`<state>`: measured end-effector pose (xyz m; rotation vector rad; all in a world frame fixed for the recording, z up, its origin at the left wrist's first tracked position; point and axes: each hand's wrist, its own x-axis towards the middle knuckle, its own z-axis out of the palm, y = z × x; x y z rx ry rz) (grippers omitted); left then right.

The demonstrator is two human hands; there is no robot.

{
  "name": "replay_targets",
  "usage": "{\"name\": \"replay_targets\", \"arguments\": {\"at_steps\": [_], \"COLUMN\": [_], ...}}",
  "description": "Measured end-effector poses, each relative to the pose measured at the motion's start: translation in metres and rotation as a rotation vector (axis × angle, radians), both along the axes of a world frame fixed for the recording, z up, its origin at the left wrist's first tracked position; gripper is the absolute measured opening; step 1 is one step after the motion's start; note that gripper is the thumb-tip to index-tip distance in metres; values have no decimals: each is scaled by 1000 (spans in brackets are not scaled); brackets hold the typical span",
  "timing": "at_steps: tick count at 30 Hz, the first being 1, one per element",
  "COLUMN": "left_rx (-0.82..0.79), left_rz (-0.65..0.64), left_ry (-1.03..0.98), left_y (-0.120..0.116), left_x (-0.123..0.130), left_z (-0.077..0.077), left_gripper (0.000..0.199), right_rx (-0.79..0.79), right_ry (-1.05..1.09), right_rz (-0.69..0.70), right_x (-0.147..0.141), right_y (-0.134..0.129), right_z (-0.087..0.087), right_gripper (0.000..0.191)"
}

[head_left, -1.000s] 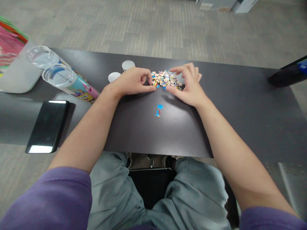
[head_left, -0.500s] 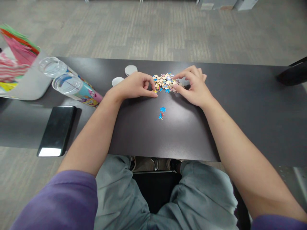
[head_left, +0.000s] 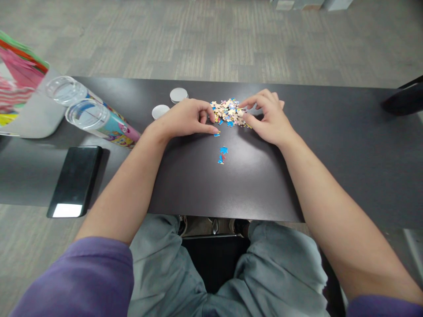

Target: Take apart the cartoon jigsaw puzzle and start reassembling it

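Note:
A loose heap of jigsaw puzzle pieces (head_left: 230, 113) lies on the dark table, many showing pale backs, some blue. My left hand (head_left: 193, 116) is at the heap's left edge, thumb and index finger curled but apart. Its thumb tip is at a blue puzzle piece (head_left: 217, 134) with a bit of yellow, just in front of the heap. Over the right side of the heap, my right hand (head_left: 267, 115) has its fingers spread, the tips touching or just above pieces. Nearer me lies a small group of blue and red pieces (head_left: 222, 155), apart from the heap.
Two clear-topped printed tubes (head_left: 95, 116) lie to the left, beside a white bin (head_left: 42, 119) of colourful material. A black phone-like device (head_left: 75, 180) rests near the front left edge. White round discs (head_left: 179, 95) sit behind my left hand. A black object (head_left: 403, 102) stands far right.
The blue piece now shows below my left thumb, where only a yellow bit showed between the fingers before. My right thumb has shifted slightly. The view has moved a little.

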<state>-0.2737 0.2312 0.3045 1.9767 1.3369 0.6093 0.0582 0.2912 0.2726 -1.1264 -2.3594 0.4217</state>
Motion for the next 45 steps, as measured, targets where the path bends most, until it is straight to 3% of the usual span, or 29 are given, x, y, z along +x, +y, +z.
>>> {"name": "replay_targets", "arguments": {"at_steps": [5, 11, 19, 25, 32, 35, 40, 45], "left_rx": [16, 25, -48, 2, -97, -6, 160, 191], "left_rz": [-68, -29, -90, -94, -183, -84, 162, 235], "left_ry": [-12, 42, 171, 195, 105, 78, 156, 137], "left_y": [-3, -7, -19, -23, -21, -19, -13, -9], "left_x": [9, 18, 27, 39, 27, 23, 20, 23], "left_z": [4, 8, 24, 20, 24, 24, 14, 5], "left_gripper": [26, 22, 35, 47, 47, 42, 27, 26], "right_rx": [-4, -11, -23, -38, -37, -69, -59, 7], "right_ry": [-31, -37, 1, -10, -70, -64, -9, -40], "right_rz": [-13, -11, 85, 98, 176, 238, 114, 93], "right_x": [-2, -4, -8, -9, -7, -4, -5, -8], "right_y": [-2, -4, -11, -12, -12, -13, -10, -10], "right_z": [2, 5, 9, 10, 13, 17, 14, 5], "right_gripper": [39, 38, 43, 54, 50, 48, 54, 67]}}
